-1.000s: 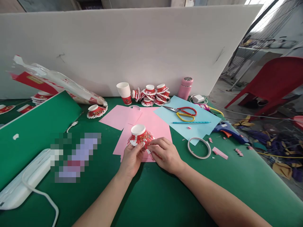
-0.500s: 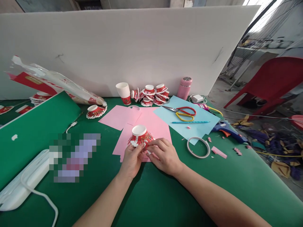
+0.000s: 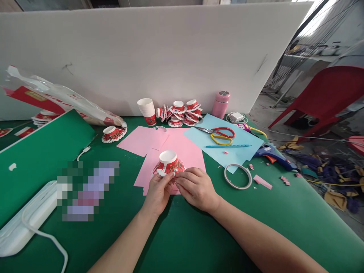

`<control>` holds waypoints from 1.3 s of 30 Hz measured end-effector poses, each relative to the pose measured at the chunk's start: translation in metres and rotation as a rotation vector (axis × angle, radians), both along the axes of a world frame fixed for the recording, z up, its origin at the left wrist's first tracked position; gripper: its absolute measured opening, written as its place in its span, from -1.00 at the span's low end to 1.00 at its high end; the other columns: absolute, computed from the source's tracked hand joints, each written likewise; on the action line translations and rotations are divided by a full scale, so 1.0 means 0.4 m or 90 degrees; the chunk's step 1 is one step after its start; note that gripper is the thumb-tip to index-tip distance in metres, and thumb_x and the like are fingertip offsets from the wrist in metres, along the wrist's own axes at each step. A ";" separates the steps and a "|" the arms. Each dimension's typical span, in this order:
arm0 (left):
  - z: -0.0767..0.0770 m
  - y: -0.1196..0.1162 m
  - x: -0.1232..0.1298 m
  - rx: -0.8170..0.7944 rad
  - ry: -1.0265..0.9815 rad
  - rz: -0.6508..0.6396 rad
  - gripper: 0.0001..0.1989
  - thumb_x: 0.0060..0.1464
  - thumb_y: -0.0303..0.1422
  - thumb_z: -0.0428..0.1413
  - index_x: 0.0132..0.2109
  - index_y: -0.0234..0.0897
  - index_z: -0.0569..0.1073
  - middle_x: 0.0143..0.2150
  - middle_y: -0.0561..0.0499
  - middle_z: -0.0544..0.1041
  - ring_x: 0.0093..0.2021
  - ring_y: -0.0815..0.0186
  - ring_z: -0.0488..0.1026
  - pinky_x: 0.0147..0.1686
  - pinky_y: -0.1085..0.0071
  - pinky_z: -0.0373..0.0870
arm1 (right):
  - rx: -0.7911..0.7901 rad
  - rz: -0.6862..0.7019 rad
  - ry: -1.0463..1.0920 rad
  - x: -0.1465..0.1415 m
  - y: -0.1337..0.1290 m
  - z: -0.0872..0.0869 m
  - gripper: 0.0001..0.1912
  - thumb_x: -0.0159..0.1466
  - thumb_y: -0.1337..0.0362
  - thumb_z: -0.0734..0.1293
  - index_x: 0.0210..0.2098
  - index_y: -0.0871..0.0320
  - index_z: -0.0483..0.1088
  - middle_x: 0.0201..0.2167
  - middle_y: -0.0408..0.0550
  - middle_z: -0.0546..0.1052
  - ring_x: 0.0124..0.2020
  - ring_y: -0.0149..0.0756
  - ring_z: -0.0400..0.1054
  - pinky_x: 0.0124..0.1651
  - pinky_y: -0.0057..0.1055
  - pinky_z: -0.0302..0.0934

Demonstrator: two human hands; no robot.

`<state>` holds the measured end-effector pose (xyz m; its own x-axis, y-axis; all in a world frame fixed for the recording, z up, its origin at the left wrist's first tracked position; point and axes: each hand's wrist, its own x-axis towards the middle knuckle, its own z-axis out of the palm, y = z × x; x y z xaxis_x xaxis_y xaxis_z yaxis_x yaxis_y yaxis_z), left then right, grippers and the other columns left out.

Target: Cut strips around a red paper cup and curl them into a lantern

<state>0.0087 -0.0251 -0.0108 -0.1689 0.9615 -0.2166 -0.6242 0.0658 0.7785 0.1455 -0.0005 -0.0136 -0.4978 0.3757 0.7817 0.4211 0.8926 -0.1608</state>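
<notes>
A red paper cup [image 3: 168, 160], its side cut into flared strips, is held over the pink paper [image 3: 196, 155] with its white round end up. My left hand [image 3: 159, 189] is closed on the near left edge of the cup, thumb on top. My right hand [image 3: 197, 189] has its fingers pinched together at the near right edge, on the strips. The fingertips hide the part of the rim between them. Beyond the hands, several similar cut cups [image 3: 184, 113] are piled beside a stack of uncut paper cups [image 3: 146, 111].
On light blue paper [image 3: 244, 136] lie scissors [image 3: 218, 132] and a blue pen [image 3: 229, 146]. A tape roll [image 3: 238, 176], a glue gun [image 3: 274, 156] and pink scraps [image 3: 263, 181] are to the right. A pink flask [image 3: 221, 105] stands behind. A laptop [image 3: 42, 151] occupies the left.
My right hand's fingers have drawn closer together against the cup's near right edge. My left hand keeps its grip. The view has shifted slightly.
</notes>
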 end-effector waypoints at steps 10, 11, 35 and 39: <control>-0.002 0.001 -0.003 -0.033 0.005 -0.018 -0.85 -0.26 -0.40 0.32 -0.44 -0.36 0.57 -0.45 0.00 0.58 -0.41 0.39 0.48 -0.32 0.50 0.40 | 0.004 -0.002 -0.020 0.002 0.002 -0.002 -0.90 0.24 0.37 0.27 -0.30 0.18 0.43 -0.29 -0.12 0.59 -0.31 -0.32 0.34 -0.31 -0.38 0.20; 0.001 0.001 -0.002 -0.032 0.004 -0.018 -0.85 -0.26 -0.40 0.32 -0.44 -0.35 0.57 -0.43 0.00 0.58 -0.41 0.38 0.48 -0.31 0.49 0.40 | 0.006 -0.001 -0.022 0.002 0.002 -0.001 -0.90 0.24 0.37 0.26 -0.30 0.18 0.43 -0.29 -0.12 0.59 -0.31 -0.32 0.33 -0.31 -0.38 0.20; 0.003 -0.011 0.009 0.023 0.123 0.090 -0.81 -0.24 -0.35 0.31 -0.39 -0.33 0.55 -0.38 0.01 0.57 -0.33 0.34 0.47 -0.25 0.40 0.40 | 0.005 -0.027 0.029 -0.003 -0.009 0.000 -0.92 0.23 0.34 0.28 -0.35 0.15 0.43 -0.47 -0.07 0.48 -0.47 -0.37 0.22 -0.43 -0.41 0.17; -0.003 -0.014 0.009 0.018 0.148 0.087 -0.79 -0.24 -0.32 0.31 -0.38 -0.32 0.56 -0.36 0.00 0.57 -0.32 0.33 0.46 -0.23 0.38 0.39 | -0.019 -0.019 0.074 -0.007 -0.008 0.001 -0.91 0.23 0.35 0.29 -0.39 0.16 0.43 -0.51 -0.07 0.46 -0.48 -0.38 0.23 -0.43 -0.42 0.20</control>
<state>0.0122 -0.0308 -0.0121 -0.3391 0.9318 -0.1297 -0.4303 -0.0311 0.9022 0.1426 -0.0038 -0.0130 -0.3926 0.4126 0.8220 0.4249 0.8740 -0.2358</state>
